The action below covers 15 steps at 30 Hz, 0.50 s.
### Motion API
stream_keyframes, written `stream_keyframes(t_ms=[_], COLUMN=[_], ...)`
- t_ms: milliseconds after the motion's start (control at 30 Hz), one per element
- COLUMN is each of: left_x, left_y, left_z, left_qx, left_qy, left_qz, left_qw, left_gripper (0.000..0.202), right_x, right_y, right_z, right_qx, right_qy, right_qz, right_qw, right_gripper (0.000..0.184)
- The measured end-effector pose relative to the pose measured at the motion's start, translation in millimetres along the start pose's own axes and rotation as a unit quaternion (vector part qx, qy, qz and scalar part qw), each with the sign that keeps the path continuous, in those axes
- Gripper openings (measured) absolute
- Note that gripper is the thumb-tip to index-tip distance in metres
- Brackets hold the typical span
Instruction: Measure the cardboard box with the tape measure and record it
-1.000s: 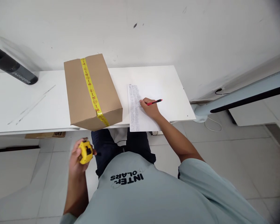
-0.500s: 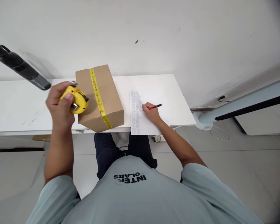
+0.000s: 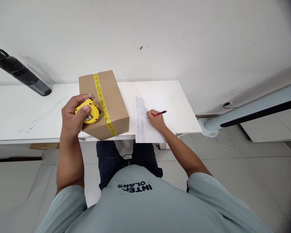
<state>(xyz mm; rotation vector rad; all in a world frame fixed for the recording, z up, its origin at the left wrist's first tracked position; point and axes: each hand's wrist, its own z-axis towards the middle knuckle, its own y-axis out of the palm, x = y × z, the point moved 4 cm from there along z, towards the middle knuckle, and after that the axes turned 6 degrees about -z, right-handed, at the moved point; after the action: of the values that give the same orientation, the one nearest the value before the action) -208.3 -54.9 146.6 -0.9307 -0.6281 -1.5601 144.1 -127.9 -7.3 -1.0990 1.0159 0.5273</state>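
A yellow tape measure (image 3: 94, 113) is gripped in my left hand (image 3: 74, 115), held over the near left part of a cardboard box (image 3: 111, 94). Yellow printed tape (image 3: 102, 103) runs along the box's top and down its near side. To the right of the box lies a sheet of paper (image 3: 155, 134) covered with small handwriting on its left part; its lower edge hangs past the table edge. My right hand (image 3: 157, 120) rests on the sheet, closed around a red and black pen (image 3: 160, 113). The pen's tip is hidden by my fingers.
The box and paper are on a narrow white table (image 3: 184, 113) against a white wall. A dark bottle (image 3: 21, 72) stands at the table's left. Beyond the right end rises a pale blue post (image 3: 254, 105) on a round base, with a cable on the floor.
My left hand has moved right with the tape measure, further over the box. My right hand stays on the paper with the pen. The view has shifted slightly.
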Motion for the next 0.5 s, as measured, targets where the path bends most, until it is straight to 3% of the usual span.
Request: stream_keyframes(t_ms=[267, 500], left_x=[-3.1, -4.1], left_y=[3.7, 3.7], left_z=[-3.6, -6.1], left_qx=[0.034, 0.034], left_qy=[0.014, 0.018], left_qz=[-0.024, -0.029], left_qw=[0.999, 0.999], left_gripper=[0.049, 0.048], right_x=[4.9, 3.8], right_y=[-0.3, 0.2], right_z=[2.2, 2.2], right_qx=[0.038, 0.032], right_qy=[0.007, -0.007], right_qz=[-0.01, -0.015], right_qw=[0.999, 0.999], right_gripper=[0.047, 0.048])
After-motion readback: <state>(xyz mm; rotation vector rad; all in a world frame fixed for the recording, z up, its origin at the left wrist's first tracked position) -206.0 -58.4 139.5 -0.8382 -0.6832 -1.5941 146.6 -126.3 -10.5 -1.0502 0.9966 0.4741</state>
